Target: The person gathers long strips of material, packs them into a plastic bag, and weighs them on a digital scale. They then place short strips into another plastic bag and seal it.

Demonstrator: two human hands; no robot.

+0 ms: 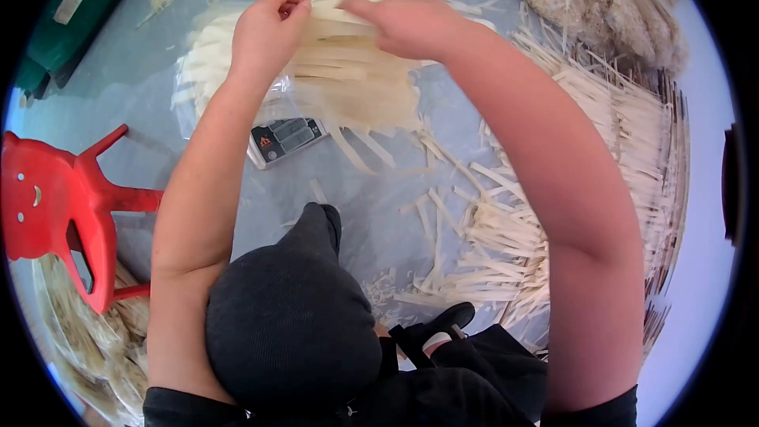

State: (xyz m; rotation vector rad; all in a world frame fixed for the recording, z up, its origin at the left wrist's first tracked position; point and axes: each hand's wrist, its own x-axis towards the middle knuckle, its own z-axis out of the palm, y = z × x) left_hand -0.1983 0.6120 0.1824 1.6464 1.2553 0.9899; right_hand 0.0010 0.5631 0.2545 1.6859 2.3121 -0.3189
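Note:
A broad heap of thin pale flat strips (348,71), perhaps shaved wood or bamboo, lies before me on clear plastic (183,107). Beneath it the display end of a digital scale (288,139) sticks out. My left hand (269,32) is over the heap's far left part, its thumb and fingers pinched together; whatever is between them is too small to make out. To its right, my right hand (415,25) rests at the heap's far edge. Its index finger is stretched toward the left hand, and the other fingers are partly hidden beneath the palm.
More strips (506,261) are spread on the floor at right, with bundled fibrous material (601,0) beyond. On the left stand a red stool (103,190) with a phone-like dark object (79,253) and a green container (71,24). Plastic-wrapped bundles (87,340) lie at lower left.

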